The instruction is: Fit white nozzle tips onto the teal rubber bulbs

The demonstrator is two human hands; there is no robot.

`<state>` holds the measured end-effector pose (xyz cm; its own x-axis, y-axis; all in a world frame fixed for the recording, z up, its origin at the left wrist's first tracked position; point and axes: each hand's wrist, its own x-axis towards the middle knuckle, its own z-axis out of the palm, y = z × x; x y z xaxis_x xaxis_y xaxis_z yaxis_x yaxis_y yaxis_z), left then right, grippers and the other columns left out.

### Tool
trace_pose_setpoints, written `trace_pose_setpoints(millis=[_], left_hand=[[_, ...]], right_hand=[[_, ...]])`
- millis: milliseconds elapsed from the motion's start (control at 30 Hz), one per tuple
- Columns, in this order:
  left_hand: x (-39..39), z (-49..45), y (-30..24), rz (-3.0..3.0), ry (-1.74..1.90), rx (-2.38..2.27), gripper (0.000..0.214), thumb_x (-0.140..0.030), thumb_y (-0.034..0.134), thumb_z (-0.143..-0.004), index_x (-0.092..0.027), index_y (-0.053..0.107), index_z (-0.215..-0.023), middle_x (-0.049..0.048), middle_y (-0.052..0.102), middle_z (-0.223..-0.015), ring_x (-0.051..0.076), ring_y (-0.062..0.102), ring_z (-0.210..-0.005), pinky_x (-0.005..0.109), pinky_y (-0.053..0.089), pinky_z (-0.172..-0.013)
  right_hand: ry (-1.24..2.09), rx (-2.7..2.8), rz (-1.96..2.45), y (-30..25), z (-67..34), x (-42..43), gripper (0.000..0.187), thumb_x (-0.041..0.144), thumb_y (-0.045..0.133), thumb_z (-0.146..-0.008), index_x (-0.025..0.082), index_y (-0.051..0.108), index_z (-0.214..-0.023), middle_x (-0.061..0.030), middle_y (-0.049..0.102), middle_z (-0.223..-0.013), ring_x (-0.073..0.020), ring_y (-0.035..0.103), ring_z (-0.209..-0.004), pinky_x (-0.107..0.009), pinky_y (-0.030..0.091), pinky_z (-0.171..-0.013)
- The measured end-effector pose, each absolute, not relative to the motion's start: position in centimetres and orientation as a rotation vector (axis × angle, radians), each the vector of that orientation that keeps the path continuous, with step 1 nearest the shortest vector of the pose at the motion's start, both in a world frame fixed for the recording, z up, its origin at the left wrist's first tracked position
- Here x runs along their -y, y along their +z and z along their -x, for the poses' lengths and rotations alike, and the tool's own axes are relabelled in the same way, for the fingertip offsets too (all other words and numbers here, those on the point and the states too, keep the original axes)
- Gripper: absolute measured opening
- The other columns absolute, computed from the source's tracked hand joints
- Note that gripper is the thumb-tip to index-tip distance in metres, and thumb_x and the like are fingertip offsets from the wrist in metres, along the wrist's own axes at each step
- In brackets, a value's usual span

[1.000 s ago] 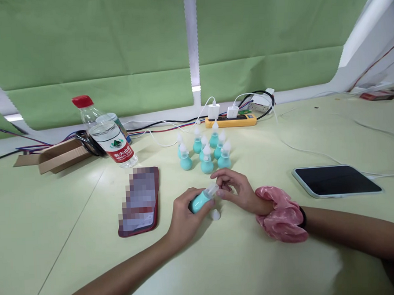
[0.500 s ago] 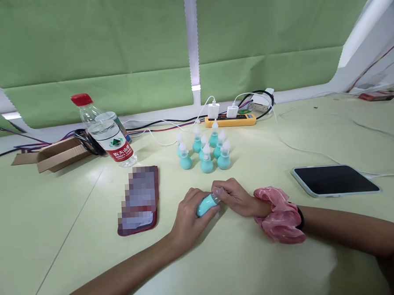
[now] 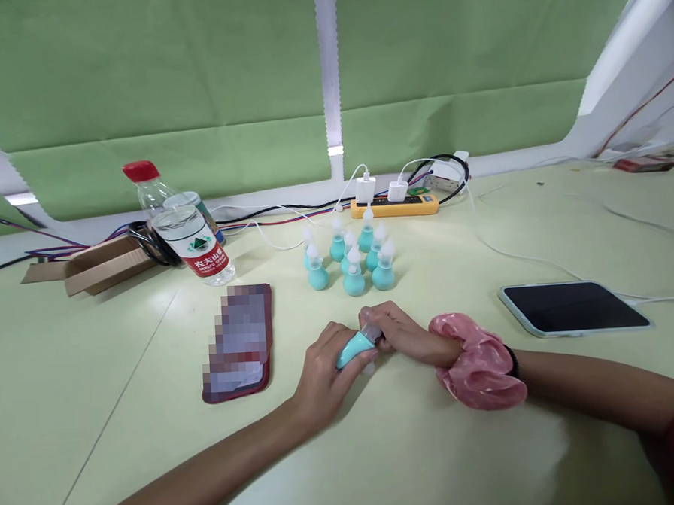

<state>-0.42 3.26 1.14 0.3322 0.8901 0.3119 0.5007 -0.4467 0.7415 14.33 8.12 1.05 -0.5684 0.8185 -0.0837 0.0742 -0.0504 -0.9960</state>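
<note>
My left hand [image 3: 323, 368] is wrapped round the teal bulb [image 3: 354, 349] of a small squeeze bottle, held tilted just above the table. My right hand [image 3: 401, 332], with a pink scrunchie [image 3: 478, 362] on the wrist, pinches the bottle's clear tip [image 3: 371, 332]. A small white cap [image 3: 369, 368] lies on the table under the two hands, mostly hidden. Behind them stands a cluster of several upright teal bottles with white tips [image 3: 352, 259].
A phone in a red case [image 3: 240, 342] lies to the left, a dark tablet [image 3: 573, 308] to the right. At the back stand a water bottle [image 3: 180, 227], a cardboard box [image 3: 97, 266] and a yellow power strip [image 3: 395, 204] with chargers and cables.
My right hand closed in on the bottle's clear tip and the two hands came together. The bottle dropped lower over the white cap, then tilted up a little.
</note>
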Motion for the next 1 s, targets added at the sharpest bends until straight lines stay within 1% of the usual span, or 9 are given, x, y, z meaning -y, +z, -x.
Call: trace_pose_setpoints(millis=[67, 167, 267, 367, 467, 633, 733, 900, 1000], left_hand=[[-3.2, 0.5, 1.0, -2.080, 1.004, -1.190, 0.015, -0.027, 0.045, -0.079, -0.017, 0.054, -0.075, 0.0042, 0.051, -0.071, 0.015, 0.047, -0.070, 0.026, 0.039, -0.063], [-3.2, 0.7, 0.9, -2.088, 1.124, -1.111, 0.016, -0.023, 0.048, -0.078, -0.018, 0.055, -0.091, 0.0064, 0.054, -0.081, 0.017, 0.048, -0.077, 0.028, 0.039, -0.068], [-3.5, 0.8, 0.9, -1.937, 1.210, -1.184, 0.019, -0.024, 0.050, -0.076, -0.019, 0.055, -0.094, 0.0067, 0.053, -0.088, 0.017, 0.048, -0.083, 0.028, 0.039, -0.073], [-4.0, 0.8, 0.9, -1.768, 1.279, -1.301, 0.020, -0.027, 0.052, -0.075, -0.020, 0.057, -0.092, 0.0068, 0.049, -0.094, 0.018, 0.047, -0.091, 0.029, 0.039, -0.076], [-4.3, 0.7, 0.7, -1.724, 1.296, -1.316, 0.021, -0.028, 0.053, -0.074, -0.021, 0.057, -0.094, 0.0062, 0.048, -0.095, 0.018, 0.046, -0.093, 0.029, 0.038, -0.079], [-4.2, 0.6, 0.5, -1.643, 1.232, -1.284, 0.023, -0.028, 0.049, -0.077, -0.021, 0.051, -0.099, 0.0061, 0.052, -0.098, 0.017, 0.049, -0.092, 0.029, 0.039, -0.079], [-4.2, 0.5, 0.5, -1.598, 1.202, -1.277, 0.023, -0.028, 0.049, -0.077, -0.020, 0.051, -0.098, 0.0063, 0.054, -0.098, 0.017, 0.050, -0.092, 0.029, 0.040, -0.078], [-4.2, 0.4, 0.5, -1.578, 1.318, -1.285, 0.021, -0.028, 0.048, -0.077, -0.019, 0.050, -0.096, 0.0063, 0.053, -0.099, 0.017, 0.049, -0.094, 0.028, 0.039, -0.079], [-4.2, 0.2, 0.5, -1.609, 1.352, -1.273, 0.022, -0.026, 0.047, -0.078, -0.019, 0.048, -0.098, 0.0067, 0.052, -0.101, 0.017, 0.048, -0.096, 0.030, 0.038, -0.083]], right_hand=[[1.756, 1.590, 0.974, 1.0, -14.4, -8.4, 0.034, 0.040, 0.035, -0.077, 0.017, 0.034, -0.052, 0.0071, 0.027, -0.040, -0.0042, 0.023, -0.036, -0.019, 0.018, -0.036], [1.810, 1.443, 1.004, 0.8, -14.9, -9.1, 0.034, 0.039, 0.027, -0.078, 0.019, 0.027, -0.051, 0.0080, 0.018, -0.035, -0.0049, 0.016, -0.033, -0.020, 0.014, -0.035], [1.540, 1.445, 1.065, 0.4, -15.5, -9.8, 0.034, 0.038, 0.034, -0.075, 0.018, 0.027, -0.048, 0.0070, 0.019, -0.038, -0.0046, 0.015, -0.035, -0.021, 0.011, -0.036], [1.198, 1.620, 1.033, 0.0, -15.8, -9.9, 0.038, 0.036, 0.044, -0.071, 0.017, 0.026, -0.044, 0.0054, 0.021, -0.042, -0.0046, 0.019, -0.041, -0.022, 0.016, -0.039], [0.959, 1.815, 1.011, -0.1, -15.9, -9.5, 0.037, 0.032, 0.048, -0.070, 0.016, 0.027, -0.043, 0.0049, 0.020, -0.045, -0.0047, 0.020, -0.045, -0.021, 0.018, -0.043], [0.759, 1.931, 1.042, -0.2, -15.8, -9.0, 0.035, 0.029, 0.048, -0.070, 0.015, 0.030, -0.043, 0.0047, 0.021, -0.046, -0.0049, 0.021, -0.045, -0.021, 0.019, -0.043], [0.684, 1.905, 1.036, -0.1, -15.9, -9.3, 0.034, 0.030, 0.048, -0.069, 0.016, 0.030, -0.043, 0.0045, 0.022, -0.045, -0.0051, 0.021, -0.045, -0.021, 0.020, -0.043], [0.448, 1.819, 1.041, 0.2, -16.8, -10.7, 0.039, 0.031, 0.046, -0.066, 0.017, 0.018, -0.043, 0.0043, 0.016, -0.044, -0.0057, 0.014, -0.045, -0.022, 0.016, -0.042], [0.379, 1.871, 1.066, 0.2, -17.3, -11.4, 0.041, 0.032, 0.045, -0.066, 0.017, 0.014, -0.044, 0.0040, 0.014, -0.046, -0.0065, 0.013, -0.047, -0.023, 0.016, -0.043]])
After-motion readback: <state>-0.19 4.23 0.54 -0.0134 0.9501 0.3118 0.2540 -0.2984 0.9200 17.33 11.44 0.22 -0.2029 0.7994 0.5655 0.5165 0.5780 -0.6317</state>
